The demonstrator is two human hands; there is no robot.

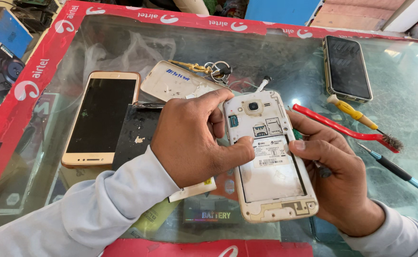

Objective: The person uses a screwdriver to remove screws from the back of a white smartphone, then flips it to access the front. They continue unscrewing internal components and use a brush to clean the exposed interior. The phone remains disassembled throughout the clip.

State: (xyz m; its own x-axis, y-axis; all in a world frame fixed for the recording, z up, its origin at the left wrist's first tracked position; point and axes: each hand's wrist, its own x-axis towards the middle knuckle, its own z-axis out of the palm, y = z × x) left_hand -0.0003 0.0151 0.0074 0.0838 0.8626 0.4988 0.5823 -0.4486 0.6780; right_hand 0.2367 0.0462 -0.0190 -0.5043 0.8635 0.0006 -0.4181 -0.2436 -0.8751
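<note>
A white phone with its back cover off (271, 166) is held between both hands above a glass counter (285, 66), rear side up, with the empty battery bay, camera and card slots showing. My left hand (194, 138) grips its left edge, thumb pressing on the label inside the bay. My right hand (332, 171) supports it from the right and underneath, thumb on the right edge. A white removed back cover (171, 83) lies just behind my left hand.
A gold phone (101, 116) lies face up at left beside a black panel (135, 133). Keys (216, 69), a dark phone (347, 66), a red-handled wire brush (347, 128), a yellow-handled tool (352, 112) and a blue screwdriver (399, 173) lie on the glass. Red counter border (28, 90).
</note>
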